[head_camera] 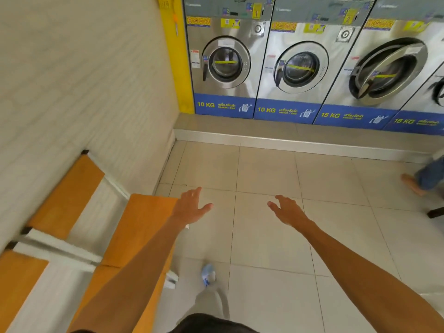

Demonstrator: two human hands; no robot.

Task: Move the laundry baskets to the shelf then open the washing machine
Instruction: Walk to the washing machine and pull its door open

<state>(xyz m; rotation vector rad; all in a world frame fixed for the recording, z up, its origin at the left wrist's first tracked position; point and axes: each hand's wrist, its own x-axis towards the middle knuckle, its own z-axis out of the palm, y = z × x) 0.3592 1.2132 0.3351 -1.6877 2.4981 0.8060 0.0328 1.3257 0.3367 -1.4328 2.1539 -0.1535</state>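
Hands, left [192, 207] and right [287, 211], spread empty over bare tiles [264, 169]; washers [298, 66] ahead, orange shelf [141, 224] left, someone's foot [413, 185] right

Four blue base panels ran under the far row of washing machines. The leftmost panel [224, 107] read "10 KG", as did the second panel [286, 112]; the third panel [353, 117] and the partly cropped fourth panel [415, 122] each read "15 KG". A yellow tag [256, 11] atop the left machine bore "1"; another yellow tag [348, 18] showed "2". Smaller stickers were too blurred to read.
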